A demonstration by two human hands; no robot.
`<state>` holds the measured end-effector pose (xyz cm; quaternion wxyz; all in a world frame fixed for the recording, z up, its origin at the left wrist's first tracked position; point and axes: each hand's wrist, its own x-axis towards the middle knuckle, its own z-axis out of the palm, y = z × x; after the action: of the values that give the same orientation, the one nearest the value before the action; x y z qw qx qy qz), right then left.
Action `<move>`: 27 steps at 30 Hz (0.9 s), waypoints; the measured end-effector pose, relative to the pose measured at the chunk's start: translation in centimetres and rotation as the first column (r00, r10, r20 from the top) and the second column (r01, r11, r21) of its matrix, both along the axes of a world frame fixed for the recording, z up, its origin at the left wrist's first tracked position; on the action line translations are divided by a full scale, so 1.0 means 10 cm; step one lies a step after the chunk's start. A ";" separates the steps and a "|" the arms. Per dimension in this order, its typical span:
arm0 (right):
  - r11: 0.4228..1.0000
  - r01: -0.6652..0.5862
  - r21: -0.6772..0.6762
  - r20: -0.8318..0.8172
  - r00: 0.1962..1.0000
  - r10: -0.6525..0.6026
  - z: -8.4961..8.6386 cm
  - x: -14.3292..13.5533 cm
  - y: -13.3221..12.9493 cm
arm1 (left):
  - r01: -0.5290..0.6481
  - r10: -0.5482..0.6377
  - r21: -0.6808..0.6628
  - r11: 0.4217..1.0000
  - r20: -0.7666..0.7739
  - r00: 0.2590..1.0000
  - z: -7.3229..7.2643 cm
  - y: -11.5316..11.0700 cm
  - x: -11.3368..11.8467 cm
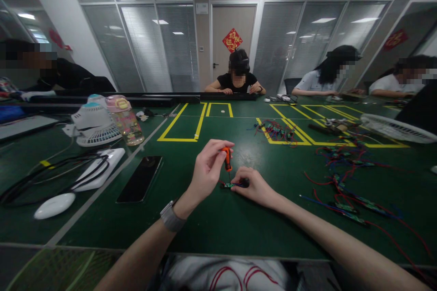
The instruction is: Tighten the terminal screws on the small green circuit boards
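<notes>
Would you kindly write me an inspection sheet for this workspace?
Surface: green table, marked out with yellow tape.
Things in hand: an orange screwdriver, nearly upright, its tip at a small circuit board.
Clutter: a phone, a water bottle and a white fan, all on the left.
Hands: left hand grips the screwdriver; right hand pinches the board's right end.
Cables: black cable on the left; red and blue wires ahead and to the right.
Surroundings: other people around the table; a door beyond.
</notes>
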<state>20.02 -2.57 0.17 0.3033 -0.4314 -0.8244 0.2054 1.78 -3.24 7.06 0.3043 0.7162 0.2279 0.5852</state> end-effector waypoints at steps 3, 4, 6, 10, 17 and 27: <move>1.000 0.001 -0.014 -0.011 1.000 -0.001 0.03 -0.01 -0.01 | -0.007 0.007 -0.006 1.000 0.003 1.000 0.01 0.00 0.01; 1.000 0.004 -0.018 -0.012 1.000 -0.004 0.03 -0.01 -0.01 | -0.012 0.012 -0.004 1.000 0.005 1.000 0.02 0.00 0.01; 1.000 0.010 -0.021 -0.007 1.000 -0.010 0.05 -0.02 -0.02 | -0.025 0.025 0.007 1.000 0.008 1.000 0.03 0.00 0.01; 1.000 0.017 -0.018 0.013 1.000 -0.017 0.05 -0.02 -0.02 | -0.032 0.032 0.011 0.999 0.017 0.999 0.04 0.00 0.03; 1.000 0.023 -0.019 0.040 0.999 -0.023 0.06 -0.02 -0.02 | -0.032 0.031 0.013 0.999 0.028 0.999 0.03 0.02 0.03; 1.000 0.012 -0.016 0.031 0.999 -0.012 0.04 -0.02 0.00 | -0.011 0.011 0.002 1.000 0.031 0.999 -0.01 0.03 0.01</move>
<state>19.87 -2.58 0.55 0.2885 -0.4420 -0.8246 0.2037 1.87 -2.98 6.97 0.3038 0.7061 0.2264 0.5982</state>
